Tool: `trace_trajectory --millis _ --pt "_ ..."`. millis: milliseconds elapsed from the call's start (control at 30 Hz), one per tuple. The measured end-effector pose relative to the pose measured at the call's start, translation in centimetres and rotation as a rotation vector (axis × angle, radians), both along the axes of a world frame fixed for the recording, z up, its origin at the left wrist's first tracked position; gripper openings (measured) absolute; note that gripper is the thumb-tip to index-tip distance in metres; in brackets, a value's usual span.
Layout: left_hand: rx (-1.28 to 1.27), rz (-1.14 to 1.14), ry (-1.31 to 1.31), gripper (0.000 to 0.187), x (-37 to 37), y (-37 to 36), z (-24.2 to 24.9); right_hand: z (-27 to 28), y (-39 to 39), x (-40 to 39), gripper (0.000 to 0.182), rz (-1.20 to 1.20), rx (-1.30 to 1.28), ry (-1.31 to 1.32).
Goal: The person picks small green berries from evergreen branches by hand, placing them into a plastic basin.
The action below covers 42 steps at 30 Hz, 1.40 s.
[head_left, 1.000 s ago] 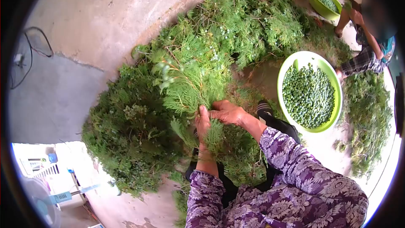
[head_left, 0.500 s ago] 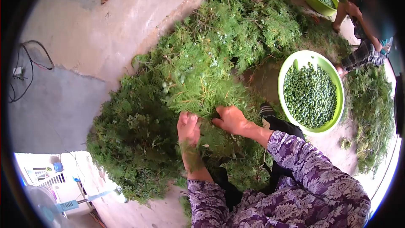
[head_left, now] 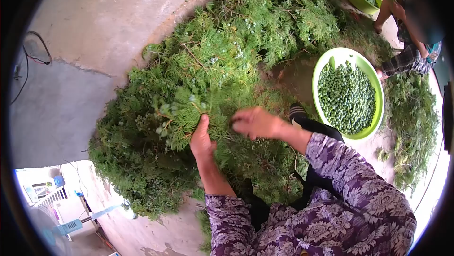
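My left hand (head_left: pixel 202 140) is closed on a leafy green sprig (head_left: pixel 184 116) that carries small round green berries, its thumb pressed over the stem. To its right, my right hand (head_left: pixel 257 123) is blurred, with its fingers curled; whether they hold anything is too smeared to tell. Both hands are over a large heap of green branches (head_left: pixel 213 57). A green-rimmed basin (head_left: pixel 318 69) to the right holds many green berries (head_left: pixel 347 97).
Another person (head_left: pixel 409 62) sits at the upper right near a second green basin (head_left: pixel 363 7) of berries. More cut branches (head_left: pixel 414 128) lie along the right. A black cable (head_left: pixel 40 48) is on the floor at left, and a fan (head_left: pixel 52 227) stands lower left.
My left hand has moved slightly up and left with the sprig, which now tilts left. My right hand has come away from the foliage it was touching. The view has shifted slightly.
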<state>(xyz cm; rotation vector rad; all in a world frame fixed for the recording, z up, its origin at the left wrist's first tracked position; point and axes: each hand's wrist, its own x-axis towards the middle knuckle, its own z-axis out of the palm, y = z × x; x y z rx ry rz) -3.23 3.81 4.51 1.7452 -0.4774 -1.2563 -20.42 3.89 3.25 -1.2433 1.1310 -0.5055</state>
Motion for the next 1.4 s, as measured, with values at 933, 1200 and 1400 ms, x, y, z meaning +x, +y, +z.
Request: trace_trajectory --millis 933,1200,1400 --pt "-0.719 -0.754 -0.325 0.04 8.3 -0.2 -6.0 -16.8 -3.2 -4.1 0.068 0.044 -0.536 -0.635" --pt "-0.493 -0.588 0.478 0.031 5.8 -0.1 -4.3 -10.5 -4.9 -2.0 0.04 -0.005 0.224 -0.504" --pt "-0.351 -0.338 0.348 0.034 5.2 0.8 -4.1 -1.8 -2.5 -3.6 0.033 0.31 0.067 0.205"
